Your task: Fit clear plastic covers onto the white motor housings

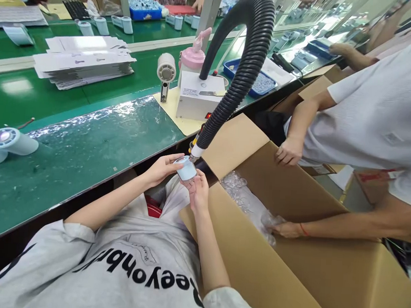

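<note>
My left hand [164, 169] grips a light-blue round plastic housing [187, 168] from the left, thumb along its upper side. From below and to the right, my right hand [197, 190] has its fingers closed round the lower end, where a clear part shows. The nozzle [194, 156] at the end of a thick black ribbed hose [243, 78] meets the housing's upper edge; whether they touch I cannot tell. That hose rises from a white box-shaped machine [194, 106] on the bench.
An open cardboard box [255, 265] with clear plastic parts [238, 191] stands at my right; a co-worker's hand [287, 229] reaches into it. On the green bench [99, 154] are a stack of white cards [90, 62], a handheld fan [166, 73], a pink bottle [192, 58] and blue housings [13, 141].
</note>
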Demonstrator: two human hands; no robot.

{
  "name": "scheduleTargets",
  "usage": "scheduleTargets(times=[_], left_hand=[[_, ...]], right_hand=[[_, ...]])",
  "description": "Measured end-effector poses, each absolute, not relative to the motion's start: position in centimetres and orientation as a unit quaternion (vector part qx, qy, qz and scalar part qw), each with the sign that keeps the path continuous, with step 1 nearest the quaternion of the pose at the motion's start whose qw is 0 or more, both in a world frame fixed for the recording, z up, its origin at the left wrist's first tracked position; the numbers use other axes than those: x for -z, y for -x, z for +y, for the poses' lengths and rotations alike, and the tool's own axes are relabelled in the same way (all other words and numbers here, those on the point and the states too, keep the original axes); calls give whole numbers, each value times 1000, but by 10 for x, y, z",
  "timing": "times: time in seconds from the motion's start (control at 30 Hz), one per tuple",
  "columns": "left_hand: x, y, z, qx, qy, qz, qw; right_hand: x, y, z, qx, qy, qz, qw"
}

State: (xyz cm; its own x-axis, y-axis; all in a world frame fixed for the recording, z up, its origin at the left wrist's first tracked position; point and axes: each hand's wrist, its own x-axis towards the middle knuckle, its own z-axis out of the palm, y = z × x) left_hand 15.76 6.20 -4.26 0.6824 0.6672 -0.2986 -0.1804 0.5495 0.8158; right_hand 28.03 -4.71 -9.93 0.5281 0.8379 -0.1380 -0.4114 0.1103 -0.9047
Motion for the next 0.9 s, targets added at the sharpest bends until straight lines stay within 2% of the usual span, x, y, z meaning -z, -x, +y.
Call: scheduleTargets(times=[0.13,0.3,0.4,0.5,0.53,0.6,0.67,0.73,0.8,0.9], left_hand=[[41,-144,63,-226,-423,319,818],[42,-133,53,-59,-512,306,800],[42,-130,43,0,-506,284,815],[45,-126,37,2,-476,293,829],[47,-125,37,-4,-460,299,836],[51,-123,37,-16,-424,317,848],[54,-123,39,-20,-400,336,853],[57,-124,40,-14,-390,353,850],[58,-125,40,-2,-385,366,847],[58,-121,40,24,-390,374,841]], right_hand=[[95,-279,-52,-428,515,-253,698],[73,-279,-92,-358,587,-336,644],[62,-298,-155,-150,707,-325,609],[59,-323,-264,138,798,-102,578],[59,-328,-306,218,814,-16,538],[61,-333,-387,294,854,135,406],[61,-331,-449,242,903,230,271],[58,-331,-481,148,936,247,205],[52,-343,-479,105,951,213,198],[45,-392,-427,90,962,103,236]])
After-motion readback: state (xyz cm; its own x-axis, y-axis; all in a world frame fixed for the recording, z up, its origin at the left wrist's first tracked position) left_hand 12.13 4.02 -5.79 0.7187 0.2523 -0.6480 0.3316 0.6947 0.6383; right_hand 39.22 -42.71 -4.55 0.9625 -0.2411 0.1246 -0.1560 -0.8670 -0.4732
